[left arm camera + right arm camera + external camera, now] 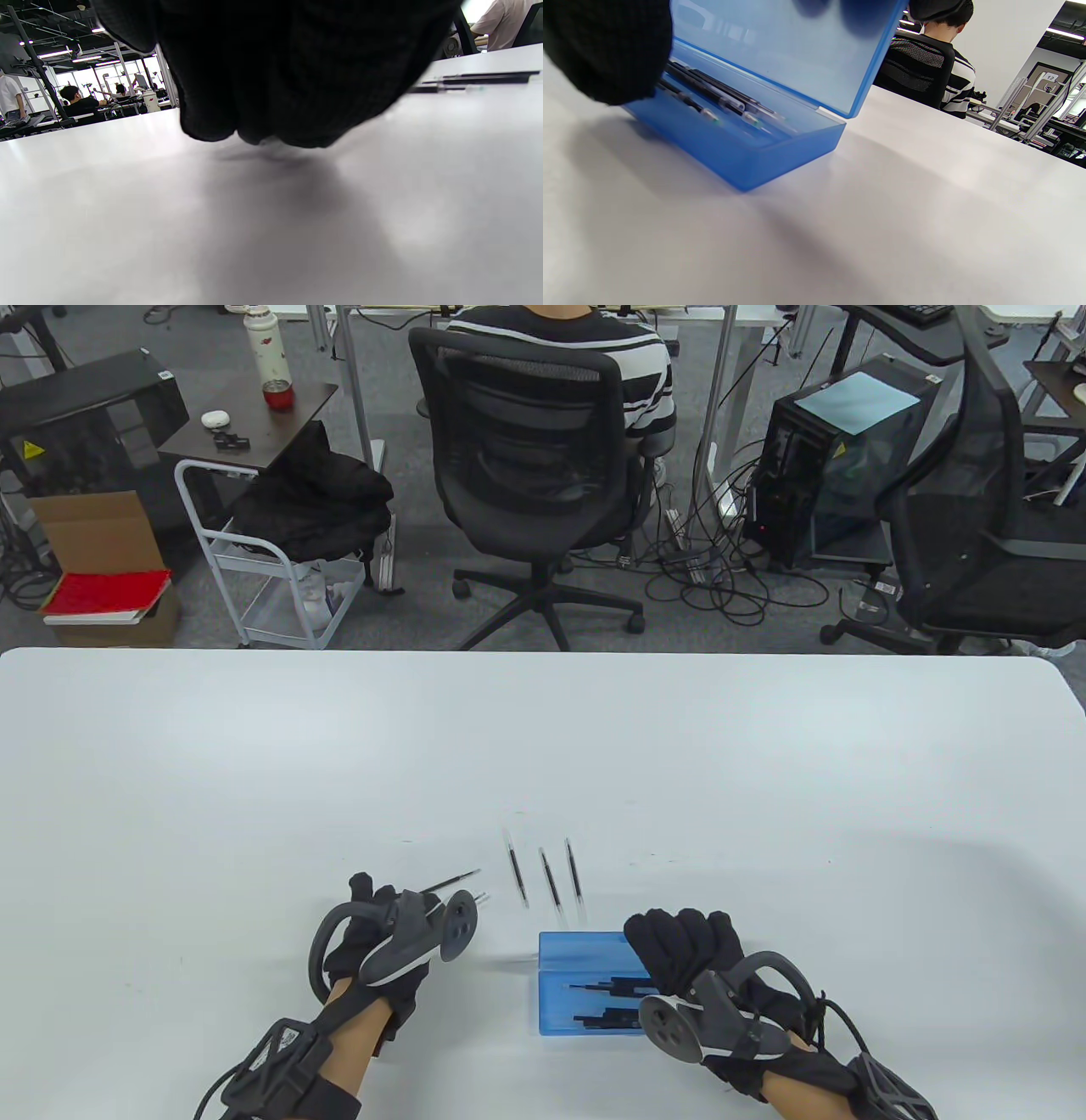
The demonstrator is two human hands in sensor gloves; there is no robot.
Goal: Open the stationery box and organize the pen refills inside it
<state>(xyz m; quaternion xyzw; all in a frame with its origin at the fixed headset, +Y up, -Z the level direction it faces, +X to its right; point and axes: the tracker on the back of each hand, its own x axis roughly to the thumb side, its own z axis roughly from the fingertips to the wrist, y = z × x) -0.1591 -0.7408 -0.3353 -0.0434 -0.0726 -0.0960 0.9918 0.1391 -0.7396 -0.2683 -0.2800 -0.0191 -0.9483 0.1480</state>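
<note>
Now left hand [382, 937] fingers pinch refill [452, 882]; right hand [691, 963] fingers grip box lid [797, 46].

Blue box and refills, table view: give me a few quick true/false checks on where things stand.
1. The blue box has its lid open. True.
2. The box is empty. False: dark refills lie inside it, clear in the right wrist view.
3. Three refills lie loose on the table beyond the box. True.
4. The right hand is on the box lid. True: its fingers are over the lid's top edge.
5. The left hand lies flat and holds nothing. False: it holds a refill whose tip sticks out toward the loose ones.
</note>
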